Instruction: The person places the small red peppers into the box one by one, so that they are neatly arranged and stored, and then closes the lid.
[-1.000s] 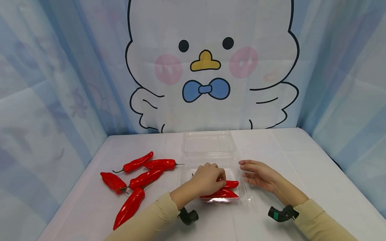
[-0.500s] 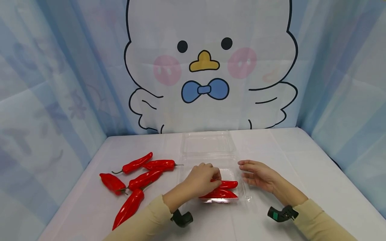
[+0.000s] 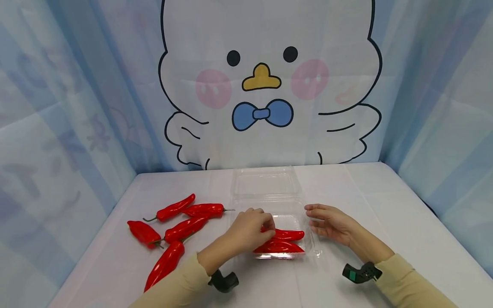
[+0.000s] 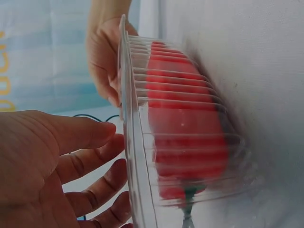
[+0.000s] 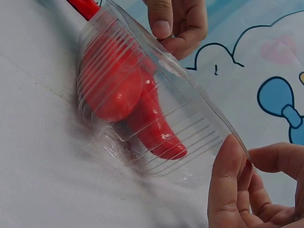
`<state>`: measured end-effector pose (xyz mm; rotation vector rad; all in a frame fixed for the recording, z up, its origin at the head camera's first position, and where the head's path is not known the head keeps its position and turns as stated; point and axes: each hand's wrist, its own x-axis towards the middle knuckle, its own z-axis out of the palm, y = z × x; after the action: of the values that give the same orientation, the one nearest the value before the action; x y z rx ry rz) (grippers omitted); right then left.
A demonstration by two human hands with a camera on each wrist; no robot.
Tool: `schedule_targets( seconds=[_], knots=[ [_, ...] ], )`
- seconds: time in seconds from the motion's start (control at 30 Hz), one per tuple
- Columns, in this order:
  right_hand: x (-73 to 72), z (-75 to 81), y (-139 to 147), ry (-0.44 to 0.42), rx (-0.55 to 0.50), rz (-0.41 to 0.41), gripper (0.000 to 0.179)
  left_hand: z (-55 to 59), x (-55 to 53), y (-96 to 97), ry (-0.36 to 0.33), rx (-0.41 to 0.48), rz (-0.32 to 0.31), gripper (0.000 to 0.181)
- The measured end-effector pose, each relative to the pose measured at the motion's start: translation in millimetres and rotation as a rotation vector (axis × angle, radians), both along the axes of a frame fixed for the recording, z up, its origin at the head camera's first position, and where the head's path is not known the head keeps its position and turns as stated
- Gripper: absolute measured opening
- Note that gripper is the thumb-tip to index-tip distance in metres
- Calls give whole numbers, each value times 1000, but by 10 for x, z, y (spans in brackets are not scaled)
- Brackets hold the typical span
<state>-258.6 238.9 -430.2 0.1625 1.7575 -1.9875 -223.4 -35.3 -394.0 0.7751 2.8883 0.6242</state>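
Note:
Red chili peppers (image 3: 281, 247) lie in the near part of a clear plastic clamshell box (image 3: 294, 220), and show through its ribbed wall in both wrist views. Over the box's left side is my left hand (image 3: 250, 229), its fingers loosely bent by the rim; in the left wrist view the thumb (image 4: 90, 133) and fingers stand apart with nothing between them. At the right edge, my right hand (image 3: 333, 224) pinches the rim between thumb and finger (image 5: 225, 185). The left hand partly hides the peppers' left ends in the head view.
The box's lid (image 3: 265, 183) lies folded back flat behind it. Several loose red peppers (image 3: 186, 228) are spread over the left side of the white table (image 3: 385, 205). A printed curtain (image 3: 262, 141) rises behind the table's far edge.
My left hand has drawn back leftward over the box, uncovering more of the peppers inside. The right hand and the loose peppers have stayed in place.

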Motion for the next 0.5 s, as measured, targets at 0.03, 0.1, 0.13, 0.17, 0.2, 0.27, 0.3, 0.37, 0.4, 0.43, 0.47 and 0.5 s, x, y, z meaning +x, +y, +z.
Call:
schedule_targets(
  seconds=[0.03, 0.1, 0.13, 0.17, 0.2, 0.27, 0.3, 0.37, 0.4, 0.43, 0.47, 0.5],
  knots=[
    [1, -1, 1, 3, -2, 4, 37, 1, 2, -13, -5, 6, 2, 9],
    [0, -3, 3, 3, -3, 2, 37, 3, 7, -43, -10, 17, 7, 9],
    [0, -4, 3, 3, -4, 2, 37, 6, 10, -62, -10, 22, 7, 9],
    [0, -5, 4, 4, -3, 3, 37, 7, 14, -80, -12, 27, 9, 9],
    [-1, -9, 5, 7, -3, 7, 37, 10, 18, -100, -14, 33, 12, 9],
    [-4, -10, 6, 7, -1, 5, 35, 14, 23, -139, -16, 39, 19, 8],
    [-7, -11, 8, 6, 1, 3, 34, 20, 26, -159, -15, 41, 22, 7],
    [-12, -16, 9, 6, 3, 3, 34, 29, 28, -194, -19, 45, 30, 6],
    [-14, -15, 9, 4, 5, 0, 34, 35, 28, -210, -20, 46, 33, 5],
    [-15, -14, 10, 4, 6, 1, 34, 41, 30, -224, -20, 46, 36, 5],
    [-16, -17, 12, 6, 5, 2, 35, 47, 32, -239, -20, 48, 38, 5],
    [-16, -17, 12, 5, 5, 1, 35, 52, 34, -253, -20, 48, 39, 5]
  ],
)
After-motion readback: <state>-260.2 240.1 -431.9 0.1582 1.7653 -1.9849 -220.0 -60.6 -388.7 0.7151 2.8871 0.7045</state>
